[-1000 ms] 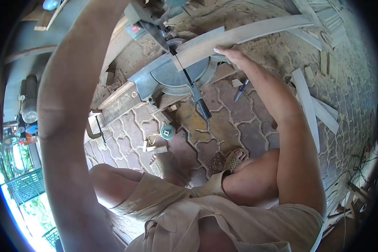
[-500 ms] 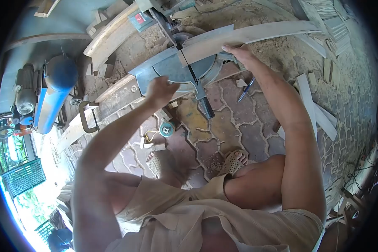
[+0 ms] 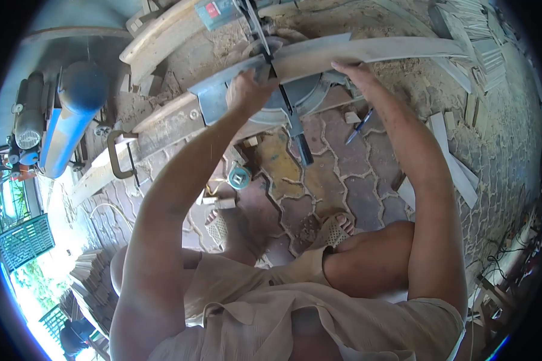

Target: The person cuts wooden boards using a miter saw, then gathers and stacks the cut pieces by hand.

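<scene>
A long, slightly curved board (image 3: 397, 49) lies across the miter saw (image 3: 310, 96), against its fence, with its left end by the blade (image 3: 262, 37). My right hand (image 3: 355, 73) is closed on the board's near edge, right of the saw's round table. My left hand (image 3: 251, 90) is at the saw's left side, close to the blade and the board's end, its fingers curled; whether a small piece is in them is hidden. The saw's black table handle (image 3: 303, 149) points toward me.
On the paving lie a teal tape measure (image 3: 239, 177), small wood blocks (image 3: 224, 203), a blue pen (image 3: 359, 126) and white offcuts (image 3: 454, 162). A C-clamp (image 3: 116, 155) grips the base beam. A blue cylinder (image 3: 72, 126) stands at the left.
My left hand has come down from the upper left to the saw table beside the blade. The view has shifted a little. My right hand stays on the board.
</scene>
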`<act>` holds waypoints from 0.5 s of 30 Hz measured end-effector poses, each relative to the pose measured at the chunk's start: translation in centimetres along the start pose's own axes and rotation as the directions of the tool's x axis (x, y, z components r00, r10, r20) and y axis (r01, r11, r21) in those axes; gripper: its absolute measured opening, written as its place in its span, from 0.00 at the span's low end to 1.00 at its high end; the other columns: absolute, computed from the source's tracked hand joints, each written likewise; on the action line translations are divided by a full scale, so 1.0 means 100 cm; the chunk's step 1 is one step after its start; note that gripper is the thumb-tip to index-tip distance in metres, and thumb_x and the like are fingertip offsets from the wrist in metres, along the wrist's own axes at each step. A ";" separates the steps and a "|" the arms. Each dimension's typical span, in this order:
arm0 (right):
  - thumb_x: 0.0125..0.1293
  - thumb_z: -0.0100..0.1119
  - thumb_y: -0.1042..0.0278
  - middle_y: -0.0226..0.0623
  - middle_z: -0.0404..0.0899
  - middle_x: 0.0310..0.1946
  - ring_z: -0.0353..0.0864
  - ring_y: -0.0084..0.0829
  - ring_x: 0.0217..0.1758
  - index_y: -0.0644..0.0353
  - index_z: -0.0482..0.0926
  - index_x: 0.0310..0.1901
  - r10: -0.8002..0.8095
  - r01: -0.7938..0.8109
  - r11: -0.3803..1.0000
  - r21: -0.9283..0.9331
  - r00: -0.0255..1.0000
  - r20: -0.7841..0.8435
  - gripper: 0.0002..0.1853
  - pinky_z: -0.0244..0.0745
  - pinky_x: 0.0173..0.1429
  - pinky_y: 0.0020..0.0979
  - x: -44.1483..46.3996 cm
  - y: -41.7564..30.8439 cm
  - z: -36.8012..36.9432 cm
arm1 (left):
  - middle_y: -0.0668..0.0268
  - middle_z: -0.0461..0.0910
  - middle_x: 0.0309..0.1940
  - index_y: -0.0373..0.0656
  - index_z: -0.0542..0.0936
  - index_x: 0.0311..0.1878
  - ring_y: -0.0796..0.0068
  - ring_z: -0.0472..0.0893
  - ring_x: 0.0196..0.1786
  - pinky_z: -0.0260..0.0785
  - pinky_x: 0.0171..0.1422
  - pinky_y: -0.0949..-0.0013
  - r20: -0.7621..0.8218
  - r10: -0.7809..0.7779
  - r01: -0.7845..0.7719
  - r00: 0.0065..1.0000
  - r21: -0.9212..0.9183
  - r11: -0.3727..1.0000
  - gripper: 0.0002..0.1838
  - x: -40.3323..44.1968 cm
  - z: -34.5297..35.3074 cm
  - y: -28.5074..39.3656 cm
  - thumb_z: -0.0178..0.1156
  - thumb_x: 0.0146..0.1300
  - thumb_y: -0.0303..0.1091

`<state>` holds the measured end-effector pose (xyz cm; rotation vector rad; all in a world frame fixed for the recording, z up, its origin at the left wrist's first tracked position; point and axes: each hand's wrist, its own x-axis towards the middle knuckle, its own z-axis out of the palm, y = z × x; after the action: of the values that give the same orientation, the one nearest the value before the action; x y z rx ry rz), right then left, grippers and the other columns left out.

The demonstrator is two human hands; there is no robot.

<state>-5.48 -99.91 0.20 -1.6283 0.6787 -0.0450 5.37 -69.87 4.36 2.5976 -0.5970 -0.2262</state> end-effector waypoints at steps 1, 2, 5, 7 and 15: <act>0.54 0.80 0.48 0.42 0.78 0.64 0.75 0.36 0.68 0.65 0.76 0.66 -0.014 0.014 1.000 -0.002 1.000 -0.013 0.42 0.66 0.73 0.35 -0.003 0.002 0.002 | 0.48 0.84 0.45 0.42 0.82 0.50 0.43 0.83 0.50 0.75 0.54 0.46 0.020 0.021 -0.022 1.000 0.020 1.000 0.20 0.002 0.002 0.002 0.61 0.63 0.47; 0.54 0.80 0.45 0.43 0.77 0.66 0.73 0.37 0.70 0.65 0.74 0.67 0.021 -0.023 0.998 -0.057 0.999 -0.035 0.45 0.66 0.73 0.36 0.014 0.021 -0.001 | 0.49 0.84 0.47 0.45 0.82 0.51 0.44 0.83 0.50 0.76 0.53 0.46 0.042 0.052 -0.054 0.998 0.041 0.998 0.18 0.000 -0.002 0.010 0.59 0.64 0.44; 0.55 0.78 0.43 0.43 0.76 0.66 0.73 0.38 0.70 0.66 0.73 0.68 0.211 -0.210 0.978 -0.013 0.974 0.082 0.46 0.66 0.73 0.37 -0.002 0.015 0.001 | 0.52 0.85 0.49 0.53 0.82 0.56 0.45 0.84 0.48 0.78 0.50 0.46 0.124 0.148 -0.168 0.981 0.165 0.972 0.16 -0.023 0.002 -0.030 0.55 0.67 0.37; 0.56 0.78 0.42 0.44 0.76 0.66 0.71 0.39 0.71 0.67 0.72 0.69 -0.003 0.009 0.999 -0.042 0.992 0.126 0.46 0.66 0.73 0.37 0.004 0.010 -0.004 | 0.53 0.85 0.47 0.56 0.83 0.56 0.48 0.85 0.48 0.79 0.51 0.48 0.147 0.516 -0.521 0.844 -0.003 0.854 0.16 -0.044 -0.003 -0.060 0.56 0.68 0.37; 0.52 0.81 0.45 0.45 0.75 0.67 0.69 0.39 0.72 0.66 0.73 0.68 0.061 -0.060 0.998 0.015 0.997 -0.046 0.47 0.64 0.74 0.39 0.002 0.003 -0.003 | 0.57 0.85 0.34 0.40 0.82 0.41 0.62 0.86 0.37 0.78 0.42 0.63 0.676 0.026 0.251 0.736 -0.308 0.918 0.16 -0.092 -0.021 -0.031 0.69 0.64 0.45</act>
<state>-5.59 -100.28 -0.07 -1.5968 0.7616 -0.0432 -1.13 -62.41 5.23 2.1138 -0.5449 -1.2391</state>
